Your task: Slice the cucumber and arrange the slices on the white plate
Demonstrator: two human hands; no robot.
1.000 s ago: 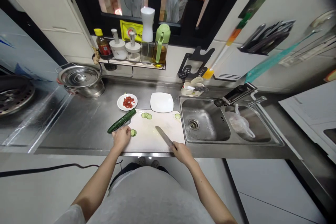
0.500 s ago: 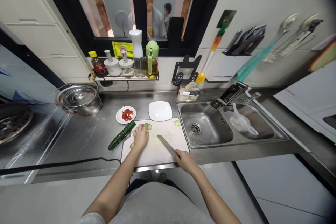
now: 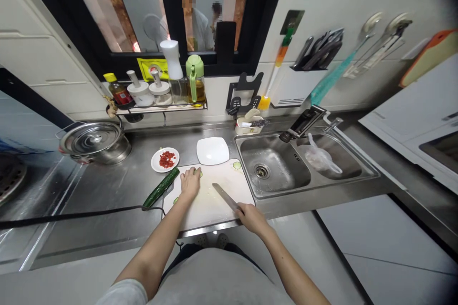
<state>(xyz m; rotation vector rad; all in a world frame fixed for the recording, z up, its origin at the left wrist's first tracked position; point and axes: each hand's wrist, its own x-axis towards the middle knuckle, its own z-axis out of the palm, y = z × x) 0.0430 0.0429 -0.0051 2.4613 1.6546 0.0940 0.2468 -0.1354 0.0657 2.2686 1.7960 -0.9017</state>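
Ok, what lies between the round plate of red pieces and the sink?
In the head view, the white square plate lies between the round plate and the sink, with the far edge of the cutting board along its near side.

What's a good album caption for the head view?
Right hand holding knife, left hand beside cucumber slice, over a cutting board.

The left hand (image 3: 191,182) is gone from the nine o'clock edge of the cutting board (image 3: 214,212). It now partly covers the cucumber slices (image 3: 201,174) at eleven o'clock.

Cucumber (image 3: 161,188) left of cutting board (image 3: 203,210), sink (image 3: 277,164) right, 2 plates (image 3: 212,151) behind.
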